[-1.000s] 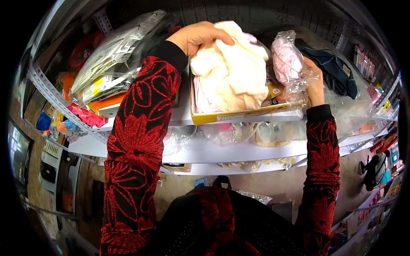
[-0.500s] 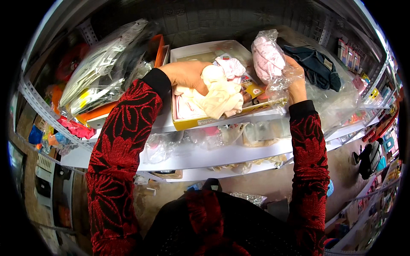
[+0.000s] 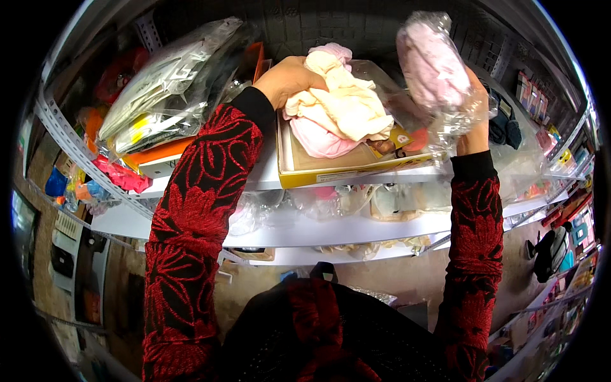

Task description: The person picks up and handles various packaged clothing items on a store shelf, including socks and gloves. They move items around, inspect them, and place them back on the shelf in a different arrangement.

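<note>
My left hand (image 3: 291,81) is closed on the edge of a bunch of cream clothing (image 3: 347,105). Pink clothing (image 3: 321,141) lies under the cream pieces, and another pink piece shows behind them. The bunch is over a shallow yellow-edged cardboard box (image 3: 375,167); whether all of it is off the bottom I cannot tell. In my right hand (image 3: 475,121) is a clear plastic bag with a rolled pink garment (image 3: 433,60) inside, held up beyond the box's right side. The fingers of this hand are partly hidden behind the bag.
On the left of the white shelf (image 3: 254,169) lies a stack of clear-bagged packages (image 3: 172,83) over an orange box. A dark blue garment (image 3: 506,124) on clear plastic sits to the right. Bagged goods fill the shelf below. Perforated metal posts (image 3: 67,137) stand at the sides.
My left hand has shifted the cream and pink clothing up and toward the back, baring the box's front bottom. My right hand has raised the bagged pink garment, up and rightward in view.
</note>
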